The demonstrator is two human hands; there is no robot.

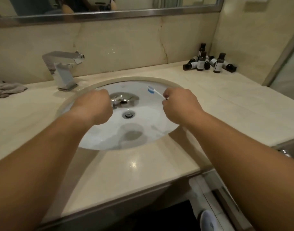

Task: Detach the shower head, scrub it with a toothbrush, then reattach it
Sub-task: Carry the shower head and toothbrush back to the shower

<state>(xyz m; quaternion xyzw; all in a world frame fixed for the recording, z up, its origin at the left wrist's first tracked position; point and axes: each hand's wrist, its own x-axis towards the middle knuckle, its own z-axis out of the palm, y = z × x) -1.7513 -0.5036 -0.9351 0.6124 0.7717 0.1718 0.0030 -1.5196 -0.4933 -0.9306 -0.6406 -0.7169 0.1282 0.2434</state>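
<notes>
Head view: both forearms reach fwd over a white oval sink (99,140) set under a beige stone worktop (218,104).

The left hand (93,105) is curled into a fist, back of the hand to the camera. It holds the chrome shower head (124,98) by the near-left part; the fingers themselves are hidden behind the hand, so how exactly they wrap cannot be told. The shower head is low inside the sink, at its far side, just beyond the drain (128,114); whether it touches the basin is not clear.

The right hand (178,105) pinches the end of the handle of a toothbrush (155,91) w/ thumb and fingers pressed together around it. The toothbrush is white w/ a blue bristle head, and it points up-left from the hand. The bristle head is above the far wall of the sink, just right of the shower head and apart from it.

On the worktop: a square chrome faucet (64,70) at the far left of the sink, a grey cloth (6,89) at the left edge, and a group of small dark bottles (208,61) in the far right corner, some upright, some lying. A mirror (109,7) w/ metal frame runs along the wall on top.
</notes>
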